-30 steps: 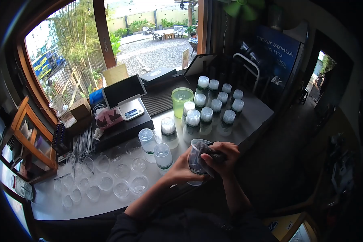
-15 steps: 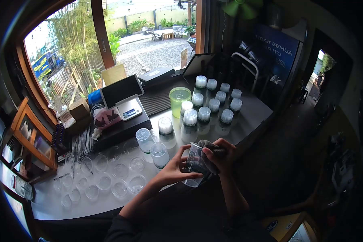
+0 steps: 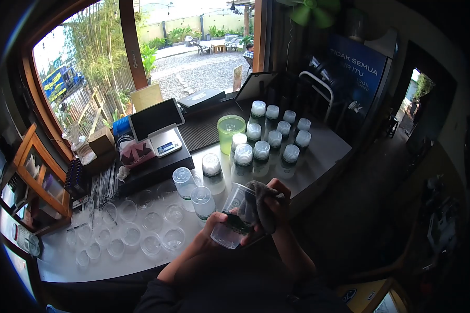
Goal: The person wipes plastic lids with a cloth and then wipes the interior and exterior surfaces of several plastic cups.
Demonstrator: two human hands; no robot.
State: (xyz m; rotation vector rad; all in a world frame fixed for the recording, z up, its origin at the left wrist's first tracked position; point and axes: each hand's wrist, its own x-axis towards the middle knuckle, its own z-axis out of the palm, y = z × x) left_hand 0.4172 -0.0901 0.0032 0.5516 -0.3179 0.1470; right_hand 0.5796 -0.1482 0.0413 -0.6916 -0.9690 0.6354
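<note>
— Head view: how does the clear cup (image 3: 234, 219) lie?
— Tilted above the counter (image 3: 318, 156) edge, mouth up-right, base toward the person. Left hand (image 3: 214, 225) grip wraps its base; right hand (image 3: 274, 204) grip pinches a dark cloth (image 3: 260, 207) into the mouth.

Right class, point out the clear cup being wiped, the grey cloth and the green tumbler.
clear cup (image 3: 230, 221), head view, its side wall.
grey cloth (image 3: 263, 206), head view, the hanging fold.
green tumbler (image 3: 230, 134), head view, its front wall.
</note>
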